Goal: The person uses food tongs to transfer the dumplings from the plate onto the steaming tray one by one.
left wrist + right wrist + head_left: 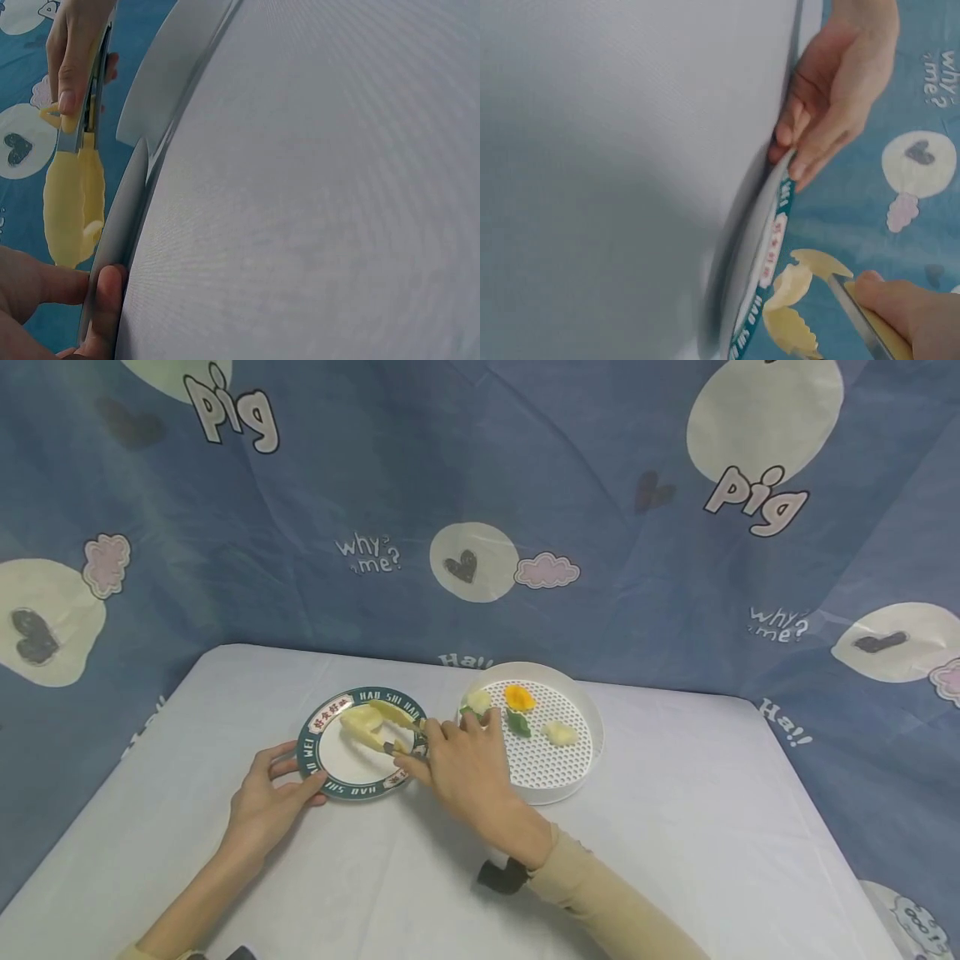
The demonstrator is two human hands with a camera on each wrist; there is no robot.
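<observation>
My left hand grips the near-left rim of a round plate, thumb on top and fingers below. The plate is white with a green lettered border. My right hand holds a pair of tongs with metal arms and yellow scalloped heads. Those heads are over the plate. A pale yellow piece shows between them; its kind is unclear, and I cannot tell whether it touches the plate.
Right of the plate stands a round white tray with a perforated bottom. In it lie an orange piece, a green leaf-like piece, a pale yellow lump and a whitish piece with green. A blue printed cloth hangs behind the white-covered table.
</observation>
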